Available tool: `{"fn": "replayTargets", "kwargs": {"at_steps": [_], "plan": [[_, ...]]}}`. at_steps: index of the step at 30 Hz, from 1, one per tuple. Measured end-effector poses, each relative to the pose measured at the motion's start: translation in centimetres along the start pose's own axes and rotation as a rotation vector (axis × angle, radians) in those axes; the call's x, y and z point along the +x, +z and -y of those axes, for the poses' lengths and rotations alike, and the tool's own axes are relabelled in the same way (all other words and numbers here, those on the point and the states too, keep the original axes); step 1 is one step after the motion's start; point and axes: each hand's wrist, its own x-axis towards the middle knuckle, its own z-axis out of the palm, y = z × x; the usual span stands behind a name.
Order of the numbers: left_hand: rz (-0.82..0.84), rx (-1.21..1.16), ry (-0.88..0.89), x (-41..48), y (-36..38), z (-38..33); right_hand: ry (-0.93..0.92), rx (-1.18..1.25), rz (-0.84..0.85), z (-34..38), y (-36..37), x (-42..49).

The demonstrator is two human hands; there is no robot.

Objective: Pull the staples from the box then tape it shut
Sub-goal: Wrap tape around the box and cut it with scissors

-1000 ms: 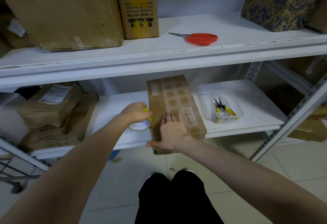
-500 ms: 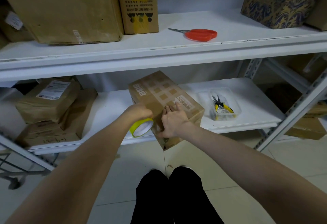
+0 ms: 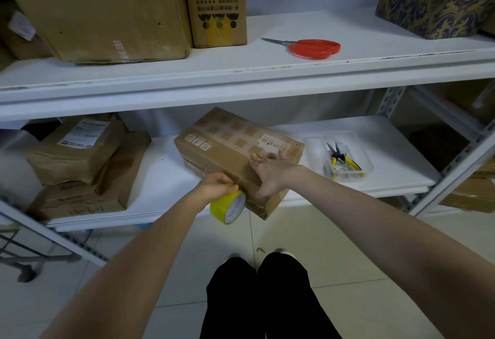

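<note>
Left hand (image 3: 216,188) holding one tape (image 3: 218,206), right hand (image 3: 270,175) on one box (image 3: 230,147)

White shelf (image 3: 388,151); box (image 3: 230,151), tray (image 3: 316,148), parcels (image 3: 77,156)

Head-worn camera looks forward and down, close over the shelf (image 3: 375,177).

Cardboard box (image 3: 227,148): brown, oblong, lying diagonally on the lower shelf (image 3: 388,145), near end overhanging the front edge (printed squares and a label on top). The right hand (image 3: 270,172) lies flat on its near end. Tape roll (image 3: 226,208): yellow, pale core, against the box's near-left side, gripped by the left hand (image 3: 217,186). Pliers (image 3: 340,159): yellow-handled, in a clear tray (image 3: 316,148) right of the box.
</note>
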Motion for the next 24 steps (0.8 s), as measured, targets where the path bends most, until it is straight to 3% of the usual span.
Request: {"fn": "replayTargets", "kwargs": {"at_steps": [3, 8, 16, 24], "plan": [[0.061, -0.102, 0.016, -0.7, 0.0, -0.3, 0.091, 0.166, -0.094, 1.5, -0.7, 0.0], [0.012, -0.114, 0.011, -0.2, 0.6, 0.0, 0.113, 0.056, -0.319, 3.1, 0.1, 0.6], [0.194, -0.042, -0.054, 0.3, 0.1, -1.1, 0.06, -0.004, -0.274, 2.8, 0.3, 1.5], [0.292, -0.317, -0.178, -1.1, -3.4, -1.9, 0.0, 0.177, -0.077, -1.2, -0.2, 1.1]]}}
